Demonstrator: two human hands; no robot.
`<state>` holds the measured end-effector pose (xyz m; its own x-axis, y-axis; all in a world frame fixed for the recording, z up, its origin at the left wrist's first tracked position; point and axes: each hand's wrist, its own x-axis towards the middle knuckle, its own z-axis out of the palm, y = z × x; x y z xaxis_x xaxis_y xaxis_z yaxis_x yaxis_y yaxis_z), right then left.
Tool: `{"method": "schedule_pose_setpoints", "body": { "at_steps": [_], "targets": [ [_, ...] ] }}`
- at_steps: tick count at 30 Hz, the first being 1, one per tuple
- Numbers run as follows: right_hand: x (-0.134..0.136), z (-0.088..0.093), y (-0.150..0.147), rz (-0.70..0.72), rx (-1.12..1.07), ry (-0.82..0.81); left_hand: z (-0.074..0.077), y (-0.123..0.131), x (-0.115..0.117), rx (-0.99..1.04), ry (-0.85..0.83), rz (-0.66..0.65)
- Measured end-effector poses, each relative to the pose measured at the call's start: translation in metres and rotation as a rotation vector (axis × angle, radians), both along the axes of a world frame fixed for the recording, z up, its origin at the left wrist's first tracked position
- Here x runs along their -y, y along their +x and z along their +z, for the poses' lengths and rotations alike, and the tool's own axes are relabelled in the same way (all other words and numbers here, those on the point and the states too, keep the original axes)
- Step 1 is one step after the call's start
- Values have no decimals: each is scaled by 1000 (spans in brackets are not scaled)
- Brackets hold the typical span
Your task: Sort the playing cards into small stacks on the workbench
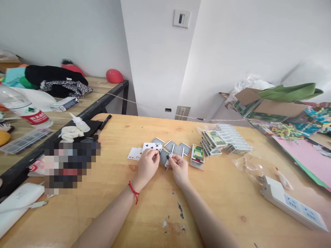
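Note:
Between my two hands is a playing card (164,157) with its patterned grey back mostly showing. My right hand (179,169) is closed on its lower right side, dark thumbnail over the card. The fingers of my left hand (148,166) are pinched together at the card's left edge; the exact contact is partly hidden. Under and beyond the left hand lie face-up cards, among them a spade card (151,146) and red-suited cards (133,153). Several face-down cards (178,149) lie spread just past the right hand. An upright card box (197,153) stands to the right of that hand.
Stacked card boxes (214,139) and a wrapped block of boxes (234,139) sit at the back right. A power strip (292,203) lies nearer on the right. A squeeze bottle (80,123) and power bank (22,206) are left. A string (155,106) spans the back.

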<state>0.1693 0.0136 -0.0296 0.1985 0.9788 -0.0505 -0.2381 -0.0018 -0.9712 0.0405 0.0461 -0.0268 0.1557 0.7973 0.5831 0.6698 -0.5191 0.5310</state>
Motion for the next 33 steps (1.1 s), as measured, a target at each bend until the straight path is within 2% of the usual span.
{"method": "schedule_pose_setpoints", "body": {
  "at_steps": [11, 25, 28, 33],
  "targets": [
    [4, 1, 1, -32, 109, 39, 4, -3, 6, 40, 44, -36],
    [7, -2, -2, -25, 139, 64, 3, 0, 7, 2, 45, 10],
    [2, 0, 6, -40, 99, 12, 4, -3, 3, 175, -120, -83],
    [-6, 0, 19, 29, -53, -20, 9, -12, -5, 739, -792, -435]
  ]
}}
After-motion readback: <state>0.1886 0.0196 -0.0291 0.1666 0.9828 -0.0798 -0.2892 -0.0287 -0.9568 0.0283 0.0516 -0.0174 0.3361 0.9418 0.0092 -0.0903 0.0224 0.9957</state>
